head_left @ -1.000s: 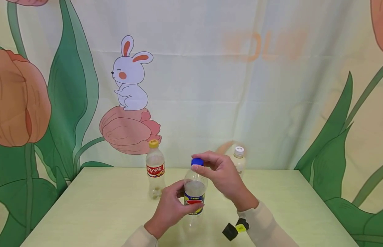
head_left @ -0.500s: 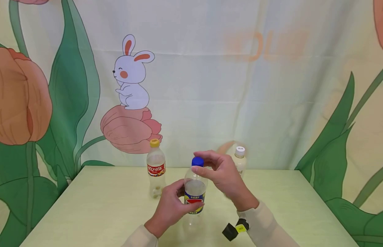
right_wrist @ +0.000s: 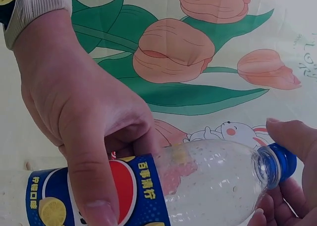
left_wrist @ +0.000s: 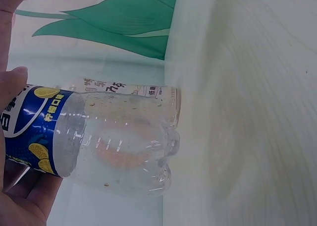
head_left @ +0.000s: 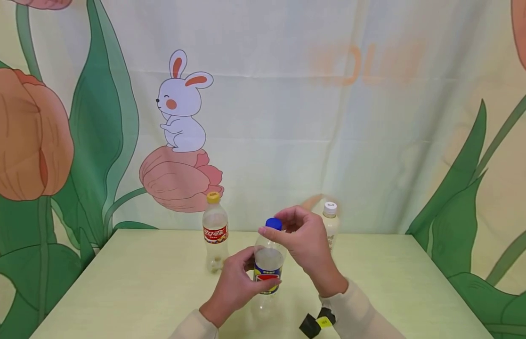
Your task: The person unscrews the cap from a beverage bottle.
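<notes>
A clear plastic soda bottle (head_left: 269, 258) with a blue label and a blue cap (head_left: 274, 224) stands upright before me. My left hand (head_left: 235, 285) grips it round the label, thumb across the front. In the left wrist view the bottle's ribbed lower part (left_wrist: 124, 141) looks see-through, with a few droplets inside. My right hand (head_left: 307, 242) holds the cap, thumb on the near side and fingers behind. The right wrist view shows the cap (right_wrist: 286, 164) seated on the neck, between that thumb and the fingers below.
A bottle with a yellow cap and red label (head_left: 215, 230) stands behind on the left. Behind my right hand is a pale bottle with a white cap (head_left: 330, 208), partly hidden. A printed curtain (head_left: 263, 117) hangs at the far edge of the light table (head_left: 118, 282).
My right hand has turned round the cap: its thumb has slid left across the front, and the wrist has swung slightly left and inward. The left hand keeps its grip.
</notes>
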